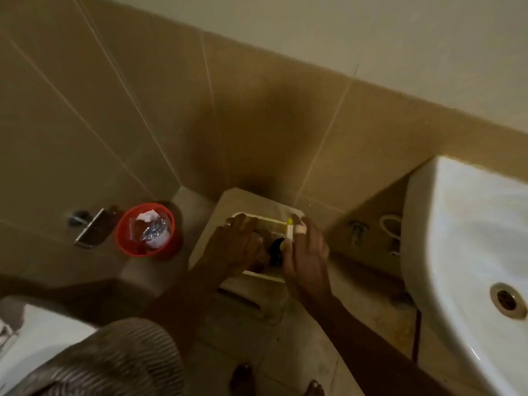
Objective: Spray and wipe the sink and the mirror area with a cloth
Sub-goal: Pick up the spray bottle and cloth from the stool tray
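Observation:
The white sink [457, 224] hangs on the wall at the right, its brass drain [506, 300] in view. No mirror is in view. Both my hands reach down into a cream tray [265, 274] that sits on a low pale stool [243, 295]. My left hand [238, 247] lies spread over the tray's left half. My right hand [307, 252], with a plaster on one finger, touches a dark round object [276, 248] beside a thin cream piece with a yellow tip [289, 227]. The blur hides what each hand grips. I cannot make out a cloth or a spray bottle.
A red bin [125, 238] with crumpled litter stands left of the stool. A metal fitting [88, 230] is fixed to the tiled wall. Part of a white toilet [37, 338] shows at bottom left. Pipes [357, 232] run under the sink. My feet [243, 378] stand on the floor tiles.

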`<control>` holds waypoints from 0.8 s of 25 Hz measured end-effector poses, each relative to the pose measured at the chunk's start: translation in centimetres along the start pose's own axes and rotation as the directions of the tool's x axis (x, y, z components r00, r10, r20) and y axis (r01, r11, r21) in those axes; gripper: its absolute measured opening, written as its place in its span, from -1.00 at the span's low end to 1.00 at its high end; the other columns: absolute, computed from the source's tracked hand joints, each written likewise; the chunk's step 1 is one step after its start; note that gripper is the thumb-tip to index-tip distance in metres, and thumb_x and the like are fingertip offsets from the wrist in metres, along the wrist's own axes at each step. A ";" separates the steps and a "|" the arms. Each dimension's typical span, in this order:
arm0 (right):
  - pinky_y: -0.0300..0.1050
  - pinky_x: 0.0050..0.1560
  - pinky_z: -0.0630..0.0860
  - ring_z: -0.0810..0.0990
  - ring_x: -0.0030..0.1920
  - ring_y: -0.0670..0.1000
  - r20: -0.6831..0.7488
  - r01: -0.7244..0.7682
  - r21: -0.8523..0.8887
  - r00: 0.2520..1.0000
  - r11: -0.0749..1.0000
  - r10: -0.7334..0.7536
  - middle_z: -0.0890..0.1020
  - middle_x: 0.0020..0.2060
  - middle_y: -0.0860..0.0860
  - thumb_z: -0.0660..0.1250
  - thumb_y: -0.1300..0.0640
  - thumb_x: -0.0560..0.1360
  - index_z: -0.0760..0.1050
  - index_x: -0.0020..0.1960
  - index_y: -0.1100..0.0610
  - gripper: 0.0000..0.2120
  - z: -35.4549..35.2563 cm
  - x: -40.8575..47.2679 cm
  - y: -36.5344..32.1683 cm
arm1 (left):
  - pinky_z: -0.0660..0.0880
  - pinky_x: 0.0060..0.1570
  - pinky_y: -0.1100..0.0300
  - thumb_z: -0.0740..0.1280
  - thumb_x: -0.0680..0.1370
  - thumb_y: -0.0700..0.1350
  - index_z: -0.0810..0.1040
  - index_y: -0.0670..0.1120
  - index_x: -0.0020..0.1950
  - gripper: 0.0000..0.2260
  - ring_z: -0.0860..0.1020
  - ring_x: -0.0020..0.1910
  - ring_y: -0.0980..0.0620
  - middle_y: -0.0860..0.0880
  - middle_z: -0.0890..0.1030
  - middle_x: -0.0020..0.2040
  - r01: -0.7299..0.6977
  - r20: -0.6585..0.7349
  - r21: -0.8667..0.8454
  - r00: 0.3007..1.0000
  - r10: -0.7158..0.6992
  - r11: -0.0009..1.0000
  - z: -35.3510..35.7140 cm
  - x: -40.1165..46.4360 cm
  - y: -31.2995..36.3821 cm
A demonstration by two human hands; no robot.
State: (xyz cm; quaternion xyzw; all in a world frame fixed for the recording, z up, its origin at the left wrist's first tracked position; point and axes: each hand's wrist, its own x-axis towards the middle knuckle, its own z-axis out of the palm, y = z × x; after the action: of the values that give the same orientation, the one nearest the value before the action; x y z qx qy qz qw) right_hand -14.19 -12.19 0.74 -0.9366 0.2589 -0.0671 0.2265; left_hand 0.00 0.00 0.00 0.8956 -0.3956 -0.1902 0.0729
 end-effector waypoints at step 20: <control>0.06 0.13 0.59 0.64 0.11 0.23 -0.024 -0.191 0.344 0.977 0.920 0.211 0.68 0.07 0.21 0.51 0.02 0.49 0.61 0.23 0.29 -0.56 10.1 5.2 6.1 | 0.17 0.45 -0.32 0.36 0.47 0.23 0.15 0.23 0.52 -0.33 0.14 0.50 -0.39 -0.10 0.16 0.53 -0.041 0.429 0.075 0.903 0.005 0.996 7.7 8.9 -1.4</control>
State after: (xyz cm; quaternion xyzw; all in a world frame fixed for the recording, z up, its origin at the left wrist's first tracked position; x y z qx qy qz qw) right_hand -10.10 -15.63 -10.99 -0.8495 0.3450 -0.1153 0.3822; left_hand 3.34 -5.39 -10.01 0.8293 -0.4201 -0.3650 -0.0502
